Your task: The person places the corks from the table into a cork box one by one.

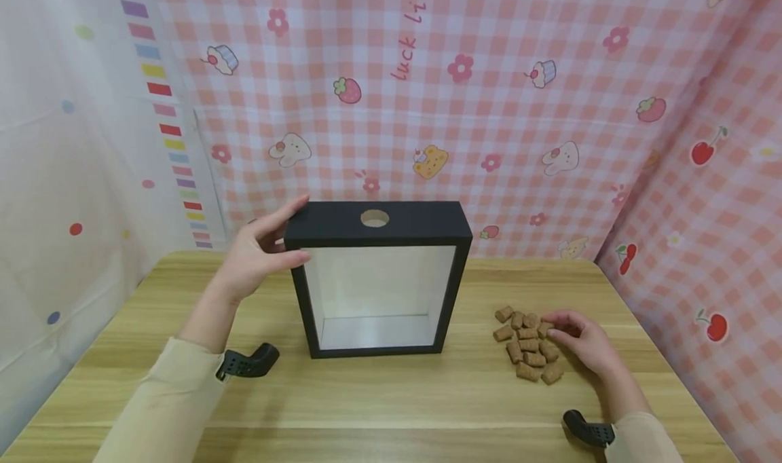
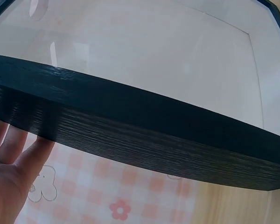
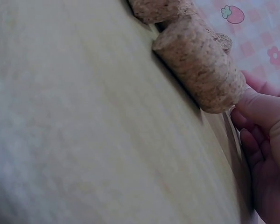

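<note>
A black box frame (image 1: pixel 379 227) with a clear front and a round hole in its top stands upright on the table. My left hand (image 1: pixel 253 256) grips its upper left corner, thumb on the front edge and fingers around the side and top; in the left wrist view, fingertips (image 2: pixel 39 149) touch the dark side wall. To the right lies a loose pile of wine corks (image 1: pixel 528 344). At the pile's upper right edge my right hand (image 1: pixel 586 344) pinches a cork (image 1: pixel 545 328) between thumb and fingers. A large cork (image 3: pixel 200 65) partly covers those fingertips in the right wrist view.
The wooden table (image 1: pixel 379 402) reaches back to a pink checked curtain (image 1: pixel 379 123), with more cloth (image 1: pixel 721 246) along the right side. A white curtain (image 1: pixel 79 178) hangs at the left. Black wrist mounts (image 1: pixel 250 361) stick out from both sleeves.
</note>
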Available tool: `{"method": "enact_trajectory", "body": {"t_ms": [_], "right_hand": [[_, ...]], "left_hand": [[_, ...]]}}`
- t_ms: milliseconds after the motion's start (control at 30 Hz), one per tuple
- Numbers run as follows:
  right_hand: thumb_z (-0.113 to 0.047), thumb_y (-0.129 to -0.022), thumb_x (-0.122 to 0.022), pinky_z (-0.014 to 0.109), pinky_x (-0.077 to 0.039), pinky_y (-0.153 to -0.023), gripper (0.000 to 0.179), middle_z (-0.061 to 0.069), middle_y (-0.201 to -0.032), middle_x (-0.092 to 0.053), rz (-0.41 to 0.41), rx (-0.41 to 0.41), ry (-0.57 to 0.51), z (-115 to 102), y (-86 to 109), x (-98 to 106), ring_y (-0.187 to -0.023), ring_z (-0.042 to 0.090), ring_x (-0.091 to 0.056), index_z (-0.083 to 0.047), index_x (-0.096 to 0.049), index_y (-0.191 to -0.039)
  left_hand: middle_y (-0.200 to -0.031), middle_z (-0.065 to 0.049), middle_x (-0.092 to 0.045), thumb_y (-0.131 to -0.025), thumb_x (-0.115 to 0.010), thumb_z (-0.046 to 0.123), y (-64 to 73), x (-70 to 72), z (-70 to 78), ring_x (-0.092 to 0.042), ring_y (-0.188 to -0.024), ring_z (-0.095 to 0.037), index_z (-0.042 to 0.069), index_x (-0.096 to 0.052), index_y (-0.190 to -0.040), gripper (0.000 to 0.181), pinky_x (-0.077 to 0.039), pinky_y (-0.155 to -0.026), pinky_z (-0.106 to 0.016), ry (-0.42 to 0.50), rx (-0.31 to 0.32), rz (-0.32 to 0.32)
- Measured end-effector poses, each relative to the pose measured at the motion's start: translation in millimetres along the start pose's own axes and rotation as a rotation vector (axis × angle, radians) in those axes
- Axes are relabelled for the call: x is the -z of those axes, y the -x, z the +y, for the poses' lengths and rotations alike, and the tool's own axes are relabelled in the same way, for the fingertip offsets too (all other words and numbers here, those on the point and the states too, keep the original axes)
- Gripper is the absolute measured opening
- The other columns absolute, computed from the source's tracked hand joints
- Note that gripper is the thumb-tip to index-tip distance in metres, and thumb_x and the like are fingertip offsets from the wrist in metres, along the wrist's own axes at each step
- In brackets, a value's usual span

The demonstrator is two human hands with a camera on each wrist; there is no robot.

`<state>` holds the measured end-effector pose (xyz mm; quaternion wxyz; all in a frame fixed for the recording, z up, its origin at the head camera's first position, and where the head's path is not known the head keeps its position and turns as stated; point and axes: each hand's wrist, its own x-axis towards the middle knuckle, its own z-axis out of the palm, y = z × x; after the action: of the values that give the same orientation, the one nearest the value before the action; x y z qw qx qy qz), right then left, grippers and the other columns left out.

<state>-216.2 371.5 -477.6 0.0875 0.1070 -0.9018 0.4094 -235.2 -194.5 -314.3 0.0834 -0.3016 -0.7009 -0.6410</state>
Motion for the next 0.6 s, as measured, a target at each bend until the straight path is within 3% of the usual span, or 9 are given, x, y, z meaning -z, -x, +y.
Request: {"method": "enact_trajectory", "body": {"t_ms": [200,367,600], "right_hand": [[-0.003,-0.092,-0.069,0.019,-0.045,-0.072,0.021,0.018,-0.102,-0.066,0.008,-0.004,-0.003,1.9,0.7,0.1,-0.083,-0.001,-0.056,0.005,-0.066,-0.111],[-0.009,-0.094,-0.069,0.014,-0.043,-0.074,0.025,0.015,-0.104,-0.066,0.062,-0.026,-0.012,4.7,4.1,2.7,-0.087,-0.005,-0.054,0.006,-0.066,-0.115],[-0.016,-0.097,-0.066,0.013,-0.046,-0.074,0.036,-0.011,-0.102,-0.066,0.128,-0.106,-0.085,1.8,5.2,11.8,-0.089,-0.011,-0.054,0.009,-0.062,-0.122]], "left_hand": [[-0.142,-0.006,-0.054,-0.082,-0.071,-0.012,-3.7,-4.0,-3.3,-0.061,-0.111,-0.018,0.014,-0.047,-0.149,0.076,-0.053,-0.078,-0.025,0.028,-0.021,-0.027],[-0.142,-0.008,-0.054,-0.082,-0.071,-0.011,-6.1,-7.4,-5.1,-0.061,-0.112,-0.018,0.015,-0.046,-0.15,0.076,-0.053,-0.077,-0.025,0.019,-0.028,-0.034],[-0.148,-0.011,-0.047,-0.083,-0.072,-0.01,-8.0,-11.7,-8.3,-0.058,-0.116,-0.017,0.013,-0.044,-0.15,0.077,-0.052,-0.078,-0.023,0.035,-0.015,-0.023]]}}
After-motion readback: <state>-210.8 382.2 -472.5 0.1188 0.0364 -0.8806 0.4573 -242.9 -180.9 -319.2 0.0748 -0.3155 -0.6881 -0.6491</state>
